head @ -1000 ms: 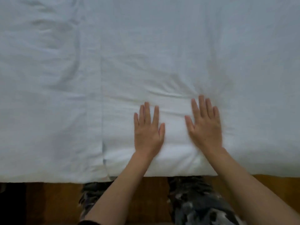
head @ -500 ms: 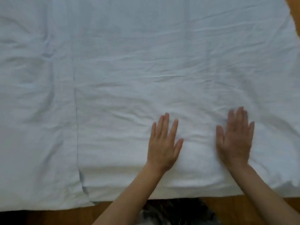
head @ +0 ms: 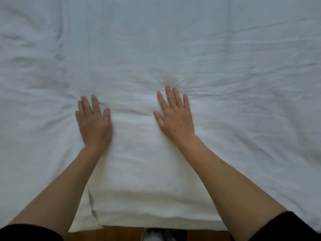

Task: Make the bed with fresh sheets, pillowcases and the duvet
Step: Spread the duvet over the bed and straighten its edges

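A white duvet (head: 225, 66) covers the whole bed and fills nearly the entire view. Its surface is creased, with wrinkles fanning out from both hands. My left hand (head: 93, 120) lies flat on the fabric, palm down with straight fingers, left of centre. My right hand (head: 175, 115) presses flat on it too, fingers spread, a little farther up the bed. A vertical seam or fold (head: 89, 54) runs up the cloth beyond my left hand. Neither hand holds anything.
The bed's near edge (head: 156, 225) runs along the bottom of the view. Below it shows a strip of wooden floor (head: 119, 234) and a bit of patterned fabric (head: 154, 235) at my legs.
Both hands have slid forward over the duvet, away from the near edge, and my arms are stretched out farther. The view has moved closer over the bed; less floor shows.
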The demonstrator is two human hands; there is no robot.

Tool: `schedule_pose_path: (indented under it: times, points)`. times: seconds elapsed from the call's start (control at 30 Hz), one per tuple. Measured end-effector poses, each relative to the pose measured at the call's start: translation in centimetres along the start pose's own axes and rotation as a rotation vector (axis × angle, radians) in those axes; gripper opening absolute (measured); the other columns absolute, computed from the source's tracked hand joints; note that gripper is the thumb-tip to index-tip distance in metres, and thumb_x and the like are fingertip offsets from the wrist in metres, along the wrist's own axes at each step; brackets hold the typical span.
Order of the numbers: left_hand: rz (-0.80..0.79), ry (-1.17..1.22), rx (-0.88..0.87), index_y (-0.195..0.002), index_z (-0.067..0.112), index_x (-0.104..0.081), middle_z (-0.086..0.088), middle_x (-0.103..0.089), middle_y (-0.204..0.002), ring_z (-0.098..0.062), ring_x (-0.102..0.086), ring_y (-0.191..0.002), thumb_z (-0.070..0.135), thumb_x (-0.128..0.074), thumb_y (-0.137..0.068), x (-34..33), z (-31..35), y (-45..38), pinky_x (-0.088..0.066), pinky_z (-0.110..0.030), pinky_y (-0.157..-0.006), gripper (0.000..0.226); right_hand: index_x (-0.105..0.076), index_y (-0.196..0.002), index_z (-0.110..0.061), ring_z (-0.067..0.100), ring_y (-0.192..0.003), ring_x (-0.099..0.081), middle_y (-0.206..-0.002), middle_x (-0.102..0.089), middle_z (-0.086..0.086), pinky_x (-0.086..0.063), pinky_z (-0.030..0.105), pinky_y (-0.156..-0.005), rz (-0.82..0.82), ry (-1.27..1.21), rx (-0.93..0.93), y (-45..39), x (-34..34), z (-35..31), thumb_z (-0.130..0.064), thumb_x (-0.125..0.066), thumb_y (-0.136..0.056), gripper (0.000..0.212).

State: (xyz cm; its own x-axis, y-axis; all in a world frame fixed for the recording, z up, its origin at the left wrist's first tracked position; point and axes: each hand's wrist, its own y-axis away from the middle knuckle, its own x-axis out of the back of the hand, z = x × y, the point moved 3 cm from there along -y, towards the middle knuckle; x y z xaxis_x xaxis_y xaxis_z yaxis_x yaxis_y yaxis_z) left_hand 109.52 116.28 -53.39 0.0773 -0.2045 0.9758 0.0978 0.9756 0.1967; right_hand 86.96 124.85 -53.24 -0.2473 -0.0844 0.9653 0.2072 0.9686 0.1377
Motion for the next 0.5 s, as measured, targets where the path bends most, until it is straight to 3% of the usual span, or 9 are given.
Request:
schedule_pose_path:
  times: [0.17, 0.37, 0.5]
  points:
    - [-0.024, 0.023, -0.063, -0.151, 0.002, -0.016, -0.025, -0.009, -0.157, -0.036, -0.009, -0.146, 0.044, -0.022, -0.096, -1.6, 7.4, 4.6, -0.005, -0.047, -0.119, 0.07, -0.041, -0.144, -0.015, 0.031, -0.139, -0.033, -0.151, -0.034, 0.013, -0.015, 0.045, -0.113, 0.047, 0.021, -0.147, 4.0, 1.6, 11.4, -0.044, -0.034, -0.091, 0.06]
    - [-0.006, 0.028, -0.187, -0.151, 0.002, -0.016, -0.024, -0.01, -0.157, -0.036, -0.009, -0.146, 0.045, -0.021, -0.096, -4.7, 22.8, 11.6, -0.002, -0.045, -0.118, 0.07, -0.032, -0.148, -0.015, 0.028, -0.143, -0.025, -0.155, -0.027, 0.012, -0.015, 0.043, -0.115, 0.049, 0.007, -0.266, 15.0, 4.0, 26.2, -0.041, -0.031, -0.095, 0.059]
    - [-0.023, 0.029, -0.337, -0.149, 0.0, -0.022, -0.026, -0.017, -0.156, -0.039, -0.016, -0.145, 0.046, -0.024, -0.095, -7.0, 33.9, 18.8, -0.008, -0.049, -0.117, 0.071, -0.025, -0.15, -0.017, 0.027, -0.144, -0.021, -0.157, -0.022, 0.011, -0.014, 0.045, -0.116, 0.036, -0.006, -0.366, 24.0, 5.1, 34.2, -0.044, -0.028, -0.097, 0.06]
